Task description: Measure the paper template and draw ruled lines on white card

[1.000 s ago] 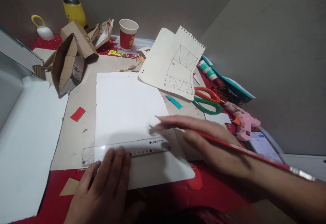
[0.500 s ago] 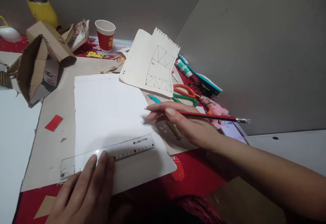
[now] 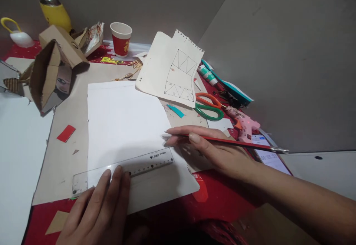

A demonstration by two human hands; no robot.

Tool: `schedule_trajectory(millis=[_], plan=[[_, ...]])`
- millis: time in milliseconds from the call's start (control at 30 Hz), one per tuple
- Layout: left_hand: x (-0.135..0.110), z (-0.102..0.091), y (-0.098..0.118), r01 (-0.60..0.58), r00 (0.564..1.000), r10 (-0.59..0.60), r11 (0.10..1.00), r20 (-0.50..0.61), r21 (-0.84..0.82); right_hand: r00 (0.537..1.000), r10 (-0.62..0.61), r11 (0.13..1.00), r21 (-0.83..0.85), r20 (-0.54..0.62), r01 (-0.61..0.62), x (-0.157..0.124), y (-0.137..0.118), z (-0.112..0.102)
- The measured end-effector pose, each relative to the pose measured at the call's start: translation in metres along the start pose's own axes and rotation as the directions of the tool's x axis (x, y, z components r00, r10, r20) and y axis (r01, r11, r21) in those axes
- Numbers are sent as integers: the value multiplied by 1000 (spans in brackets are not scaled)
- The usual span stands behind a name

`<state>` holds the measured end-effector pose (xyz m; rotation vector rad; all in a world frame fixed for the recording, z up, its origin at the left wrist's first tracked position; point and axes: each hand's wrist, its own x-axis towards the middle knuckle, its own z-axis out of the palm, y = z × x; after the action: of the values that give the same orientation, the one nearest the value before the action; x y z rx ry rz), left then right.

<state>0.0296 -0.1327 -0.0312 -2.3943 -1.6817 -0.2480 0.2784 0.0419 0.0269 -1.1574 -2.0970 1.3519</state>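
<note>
My left hand [image 3: 100, 208] rests with its fingers stretched out, their tips pressing on the lower edge of a clear plastic ruler [image 3: 122, 166]. The ruler lies slightly slanted across a white sheet of paper or card [image 3: 125, 118]. My right hand [image 3: 205, 144] is closed around a red and black pencil [image 3: 236, 141]. Its dark tip points left, over the sheet's right edge and above the ruler's right end. Behind the sheet, a notebook page [image 3: 155, 67] bears a drawn figure of triangles and rectangles.
Scissors [image 3: 208, 111] with orange and green handles and a pink glue gun [image 3: 244, 124] lie at right, near a lit phone [image 3: 269, 156]. At the back stand a paper cup [image 3: 121, 41] and a yellow bottle [image 3: 57, 15]. Cardboard pieces [image 3: 52, 74] lie at left.
My right hand and the pencil have come down a little, closer to the ruler. The whole view has shifted slightly. My left hand stays in place on the ruler.
</note>
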Motion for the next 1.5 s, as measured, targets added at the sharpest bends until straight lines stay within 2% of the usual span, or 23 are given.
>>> schedule_trajectory(millis=[233, 300, 433, 567, 967, 1100, 1400, 1500], plan=[[8, -4, -6, -68, 996, 71, 996, -57, 58, 988, -145, 989, 45, 54, 143, 18, -25, 9], [10, -4, -6, -86, 993, 90, 995, -74, 60, 988, -101, 993, 81, 114, 92, 25, -30, 14], [8, -3, -6, -110, 990, 114, 993, -83, 50, 965, 45, 979, 181, 259, -94, 35, -35, 26], [6, -3, -5, -98, 993, 101, 994, -61, 42, 956, 93, 961, 227, 280, -160, 45, -37, 41], [6, -4, -3, -82, 994, 87, 994, -67, 67, 881, -34, 964, 249, 471, -97, 79, -54, 93], [5, -5, -2, -72, 994, 78, 995, -82, 73, 867, -25, 981, 180, 498, -75, 82, -59, 98], [6, -6, 0, -57, 995, 62, 996, -83, 64, 864, -14, 982, 170, 503, -83, 83, -60, 101], [5, -6, 0, -70, 994, 75, 995, -80, 70, 860, -27, 989, 140, 509, -52, 84, -61, 101]])
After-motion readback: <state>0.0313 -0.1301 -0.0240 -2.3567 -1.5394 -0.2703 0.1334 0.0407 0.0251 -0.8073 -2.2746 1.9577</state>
